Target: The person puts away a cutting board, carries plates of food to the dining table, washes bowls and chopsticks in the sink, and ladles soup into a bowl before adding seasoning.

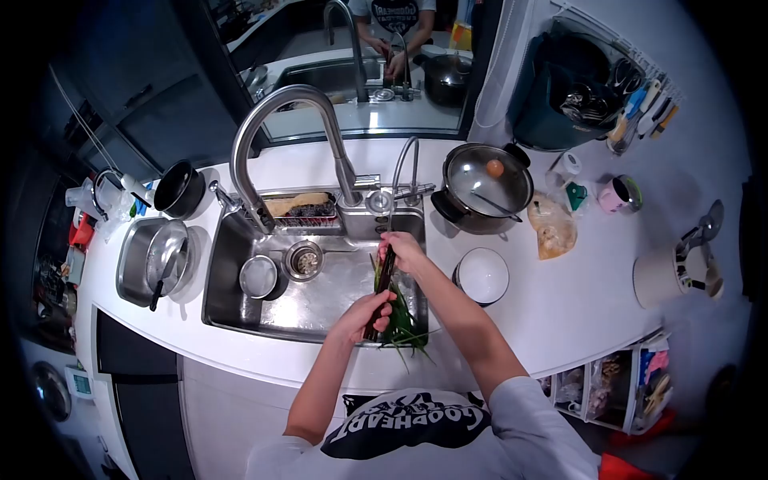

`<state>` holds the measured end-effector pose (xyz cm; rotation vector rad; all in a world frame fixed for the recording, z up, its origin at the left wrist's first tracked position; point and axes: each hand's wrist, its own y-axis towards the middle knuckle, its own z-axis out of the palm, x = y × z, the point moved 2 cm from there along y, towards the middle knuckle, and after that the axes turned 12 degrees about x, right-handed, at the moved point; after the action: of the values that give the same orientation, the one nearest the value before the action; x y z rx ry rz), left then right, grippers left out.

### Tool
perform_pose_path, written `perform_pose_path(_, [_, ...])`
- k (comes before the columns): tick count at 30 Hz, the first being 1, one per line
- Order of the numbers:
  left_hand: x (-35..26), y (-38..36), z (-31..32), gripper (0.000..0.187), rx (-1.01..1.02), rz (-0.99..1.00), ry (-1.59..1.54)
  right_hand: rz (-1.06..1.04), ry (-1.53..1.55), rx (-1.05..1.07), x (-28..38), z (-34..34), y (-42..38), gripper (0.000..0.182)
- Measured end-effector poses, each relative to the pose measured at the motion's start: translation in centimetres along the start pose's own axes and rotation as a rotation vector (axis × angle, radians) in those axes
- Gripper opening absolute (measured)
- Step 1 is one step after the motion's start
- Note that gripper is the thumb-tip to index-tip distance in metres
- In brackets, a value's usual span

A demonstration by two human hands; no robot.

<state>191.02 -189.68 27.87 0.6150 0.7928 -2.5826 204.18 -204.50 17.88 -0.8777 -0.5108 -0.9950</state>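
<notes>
Over the right side of the steel sink point(336, 308), my left hand point(364, 316) is closed around the lower part of a bundle of dark, thin sticks point(385, 276). My right hand point(402, 250) grips the upper end of the same bundle, just below the small curved tap point(406, 160). Green leaves point(406, 328) lie in the sink's right corner beside the bundle, and some hang over the front rim. A small metal cup point(259, 277) and the drain strainer point(304, 261) are to the left in the sink.
The large curved faucet point(276, 100) arches over the sink's back left. On the right stand a lidded pot point(486, 188), a white bowl point(483, 276) and a plastic bag point(552, 226). At left are a metal basin point(144, 260) with a knife and a black pot point(179, 190).
</notes>
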Motion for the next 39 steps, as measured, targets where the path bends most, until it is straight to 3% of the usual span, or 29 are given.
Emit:
perform_pose_path(3, [0.6,-1.0,-1.2,0.022,0.03,-0.02,-0.034,-0.184,-0.394,-0.325,-0.6,-3.3,3.5,0.021])
perform_pose_path(5, [0.9,-1.6,-2.1,0.021,0.004,-0.007,-0.022,-0.334,-0.908,-0.552,2.7,-2.1,3.2,0.026])
perform_pose_path(8, [0.9,-2.5,-2.7,0.022,-0.061,-0.004,-0.014,-0.608,-1.055,-0.557,7.4,0.7,2.8,0.027])
perform_pose_path(12, [0.9,-2.7,-2.8,0.022,-0.089,0.014,-0.006,-0.325,-1.285,-0.558,10.5,1.0,4.9,0.022])
perform_pose_path(15, [1.0,-2.6,-2.9,0.021,-0.096,0.028,-0.023,-0.174,-1.088,-0.75,12.3,2.8,0.9,0.037])
perform_pose_path(16, [1.3,-2.4,-3.4,0.022,-0.102,0.028,-0.027,-0.165,-0.846,-0.845,11.2,2.1,1.6,0.046])
perform_pose_path(19, [2.1,-2.3,-3.5,0.022,-0.133,-0.005,-0.017,-0.239,-0.598,-0.84,11.1,2.3,0.0,0.048])
perform_pose_path(20, [2.0,-2.1,-3.4,0.022,-0.145,-0.014,-0.006,-0.284,-0.542,-0.72,11.5,2.9,-1.1,0.059])
perform_pose_path(23, [2.2,-2.2,-3.5,0.023,-0.189,0.015,0.048,-0.364,-0.531,-0.797,11.4,2.6,1.1,0.072])
perform_pose_path(24, [2.1,-2.2,-3.4,0.023,-0.235,0.019,0.103,-0.518,-0.686,-0.72,10.6,0.1,3.7,0.079])
perform_pose_path(27, [2.2,-2.3,-3.8,0.025,-0.37,0.037,0.34,-0.475,-0.933,-0.551,11.9,0.0,3.4,0.078])
perform_pose_path(29, [2.7,-1.7,-5.2,0.026,-0.45,0.059,0.581,-0.464,-0.913,-0.577,11.2,-1.1,4.4,0.079])
perform_pose_path(31, [2.3,-1.2,-4.9,0.027,-0.598,0.105,0.886,-0.506,-0.905,-0.573,9.3,0.6,1.9,0.066])
perform_pose_path(33, [2.5,-0.8,-6.4,0.027,-0.698,0.044,1.195,-0.187,-1.367,-0.434,6.8,4.5,-3.3,0.057])
perform_pose_path(35, [2.4,-0.4,-6.3,0.026,-0.614,-0.02,1.034,-0.552,-1.388,-0.235,4.9,6.3,-9.6,0.051])
perform_pose_path(37, [2.5,-0.7,-5.8,0.026,-0.579,-0.005,0.867,-0.633,-1.65,-0.282,6.9,7.1,-16.4,0.053])
perform_pose_path(39, [2.4,-1.0,-5.2,0.024,-0.566,0.05,0.782,-0.556,-1.656,-0.618,7.7,3.7,-20.6,0.053])
